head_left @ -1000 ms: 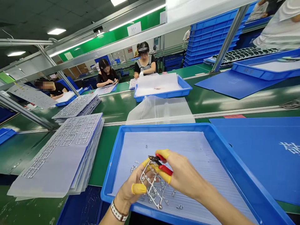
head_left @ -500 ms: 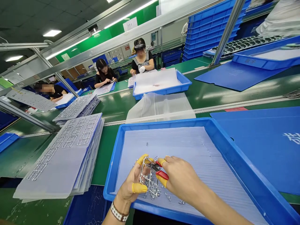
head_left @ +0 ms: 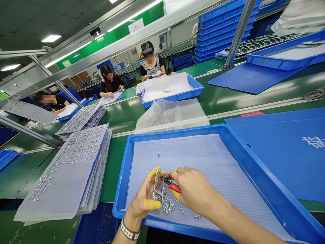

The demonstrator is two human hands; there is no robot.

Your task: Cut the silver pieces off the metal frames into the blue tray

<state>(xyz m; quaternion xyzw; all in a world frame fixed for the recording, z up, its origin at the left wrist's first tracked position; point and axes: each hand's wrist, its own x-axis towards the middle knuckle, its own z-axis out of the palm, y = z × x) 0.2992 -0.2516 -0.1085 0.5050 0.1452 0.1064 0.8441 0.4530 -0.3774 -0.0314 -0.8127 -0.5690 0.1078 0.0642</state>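
Observation:
My left hand (head_left: 143,196), with yellow finger covers, pinches a silvery sprue frame (head_left: 154,188) above the blue tray (head_left: 121,176). In my right hand (head_left: 194,184) are red-handled nippers (head_left: 174,187), their jaws at the upper part of the frame. The exact cutting point is too small to make out. Beneath both hands, small shiny chromed parts (head_left: 166,203) lie heaped on the tray's white liner (head_left: 198,152). A few loose ones are scattered around the pile.
Layered sheets (head_left: 63,183) bearing more silvery frames are stacked left of the tray. A blue board (head_left: 279,152) lies to the right. Across the bench stands another blue tray (head_left: 175,96), with several co-workers seated beyond. A metal post (head_left: 240,34) rises at the back right.
The view has shifted slightly. Some cut-frame bars near my left hand look fewer or turned. Across the bench, two co-workers' hands have moved. My grip on frame and nippers stays the same.

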